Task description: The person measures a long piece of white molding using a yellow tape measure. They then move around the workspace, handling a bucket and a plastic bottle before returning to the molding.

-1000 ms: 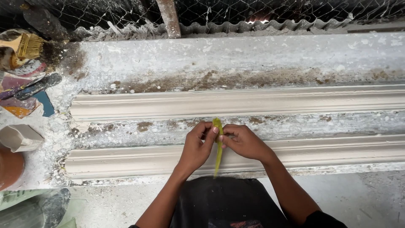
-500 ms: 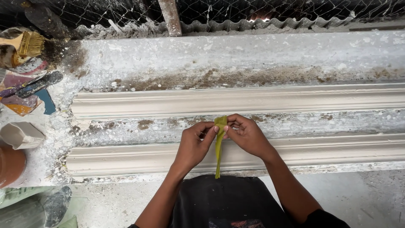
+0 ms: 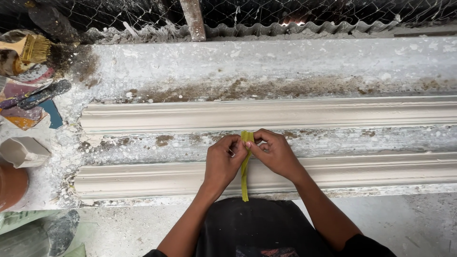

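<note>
far left: a paintbrush [image 3: 29,47] with yellowish bristles lies by a dark-handled tool [image 3: 40,94] on stained scraps; a pale folded piece [image 3: 21,151] sits below them, well apart from the hands
left hand: the left hand [image 3: 223,162] is pinched shut on the upper end of the yellow-green strip [image 3: 245,166], fingertips meeting it from the left
strip: it lies between the two hands, long axis running toward the body (top end at the fingers, free tail hanging past the near edge of the bench); it crosses the near plaster moulding [image 3: 143,178] at right angles
right hand: the right hand [image 3: 273,154] is closed on the same upper end from the right, fingertips touching those of the other hand; neither is nearer, both grip the same spot
behind: the far plaster moulding [image 3: 333,114] runs left to right, parallel to the near one, on the plaster-crusted bench [image 3: 285,62]
</note>
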